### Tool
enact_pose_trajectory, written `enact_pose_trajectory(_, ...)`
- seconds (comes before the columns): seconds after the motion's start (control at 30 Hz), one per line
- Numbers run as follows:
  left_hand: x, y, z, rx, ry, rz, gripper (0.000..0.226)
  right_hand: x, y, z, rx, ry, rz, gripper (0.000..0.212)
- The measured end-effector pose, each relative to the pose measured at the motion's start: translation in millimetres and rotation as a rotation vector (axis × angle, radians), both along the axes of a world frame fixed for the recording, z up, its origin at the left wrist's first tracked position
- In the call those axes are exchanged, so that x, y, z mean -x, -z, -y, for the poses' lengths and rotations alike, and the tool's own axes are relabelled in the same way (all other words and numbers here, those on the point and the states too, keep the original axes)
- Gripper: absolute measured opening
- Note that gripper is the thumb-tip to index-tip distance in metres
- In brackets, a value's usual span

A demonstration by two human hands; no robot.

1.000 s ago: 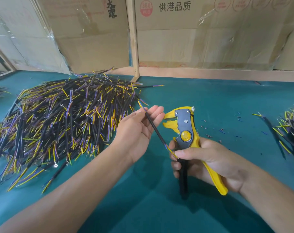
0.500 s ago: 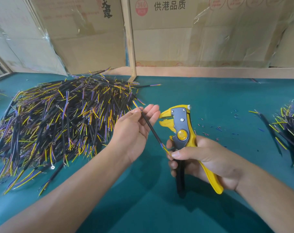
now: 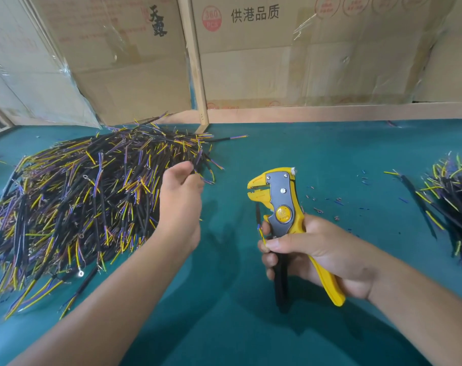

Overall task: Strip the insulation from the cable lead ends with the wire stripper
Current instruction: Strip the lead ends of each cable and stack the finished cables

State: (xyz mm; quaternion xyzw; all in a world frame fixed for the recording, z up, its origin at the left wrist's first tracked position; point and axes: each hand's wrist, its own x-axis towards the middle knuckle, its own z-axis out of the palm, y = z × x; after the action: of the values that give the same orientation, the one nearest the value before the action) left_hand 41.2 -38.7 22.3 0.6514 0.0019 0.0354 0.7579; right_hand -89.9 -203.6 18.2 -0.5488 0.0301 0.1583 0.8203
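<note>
My right hand (image 3: 311,249) is wrapped round the stripper (image 3: 282,207) handles, tool upright over the table (image 3: 330,159), its jaws apart with nothing in them. The thumb also pins one cable (image 3: 259,220) against the handle; its black jacket sticks up beside the tool and yellow and purple leads show at the thumb.

My left hand (image 3: 181,204) is out at the near edge of the big pile (image 3: 74,204), fingers curled at the cable ends. Looks like a pinch on one lead, but I cannot tell if it really grips.

A smaller pile (image 3: 451,207) lies far right, with scraps (image 3: 327,200) of insulation scattered between it and the tool.

Handling, my guess: cables are light, the jackets bend but hold their line, and the thin leads are floppy. Piles are tangled, so pulling one may drag its neighbours. Best to take hold on the black jacket just behind the lead ends, so each lead feeds straight into the jaws. Ring terminals on some ends could snag.
</note>
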Motion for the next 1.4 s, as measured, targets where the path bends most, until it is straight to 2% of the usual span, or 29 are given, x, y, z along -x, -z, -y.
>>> enact_pose_trajectory(0.1, 7.4, -2.0, 2.6, -0.381, 0.176, 0.361, 0.041, -0.5, 2.3, 2.2, -0.021, -0.020, -0.007, 0.015)
enact_pose_trajectory(0.17, 9.2, 4.5, 2.9, -0.569, 0.298, 0.457, 0.041, -0.8, 4.2, 3.2, -0.046, -0.031, -0.016, 0.013)
enact_pose_trajectory(0.2, 8.3, 7.3, 1.4, -0.617, 0.351, 0.442, 0.039, -0.9, 5.2, 3.8, -0.059, -0.034, -0.015, 0.012)
enact_pose_trajectory(0.33, 8.3, 9.4, -3.4, -0.654, 0.600, 0.284, 0.037, -0.5, 6.8, 5.8, -0.065, -0.072, 0.028, 0.013)
enact_pose_trajectory(0.47, 8.6, 5.3, -4.5, -0.688, 0.838, 0.389, 0.051, -0.9, 6.8, 9.5, -0.045, -0.119, 0.091, 0.014)
enact_pose_trajectory(0.63, 8.4, 7.8, -10.2, -0.781, 0.900, 0.563, 0.027, -3.5, 6.2, 19.5, -0.009, -0.110, 0.171, 0.013)
enact_pose_trajectory(0.8, 14.6, 2.0, -11.2, -0.620, 0.956, 0.579, 0.019, -6.7, 7.0, 24.0, 0.010, -0.013, 0.186, 0.020)
enact_pose_trajectory(0.9, 18.0, 4.6, -8.0, -0.539, 0.945, 0.457, 0.008, -8.5, 7.5, 22.8, 0.009, 0.047, 0.197, 0.022)
enact_pose_trajectory(1.13, 27.8, 7.6, -0.4, -0.176, 0.979, 0.286, 0.009, -12.7, 8.6, 21.0, -0.112, 0.171, 0.211, 0.015)
enact_pose_trajectory(1.3, 36.7, 14.4, 8.7, 0.015, 0.967, 0.154, 0.011, -11.6, 11.4, 16.5, -0.198, 0.193, 0.195, 0.018)
enact_pose_trajectory(1.4, 39.1, 15.0, 11.0, 0.094, 0.983, 0.135, 0.014, -11.4, 12.4, 14.9, -0.236, 0.200, 0.191, 0.019)
